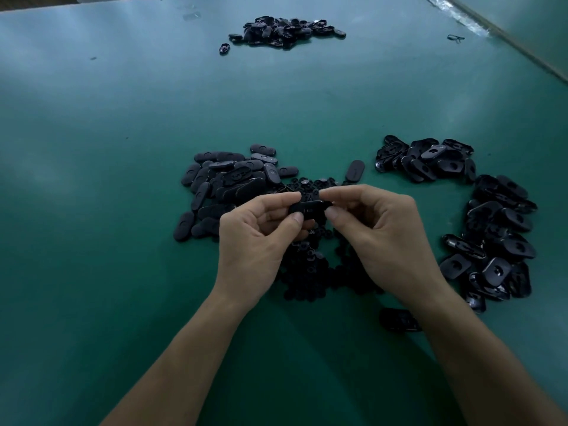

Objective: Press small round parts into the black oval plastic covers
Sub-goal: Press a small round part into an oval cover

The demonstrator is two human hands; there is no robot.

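One black oval cover is held above the table between both hands. My left hand pinches its left end with thumb and forefinger. My right hand pinches its right end the same way. Directly under the hands lies a heap of small round black parts. A pile of black oval covers lies just left of and behind my left hand. Whether a round part sits in the held cover I cannot tell.
More black covers lie in a pile at the right, in a curved row down the right side and in a far pile. A single cover lies by my right forearm. The green table spreads to the left.
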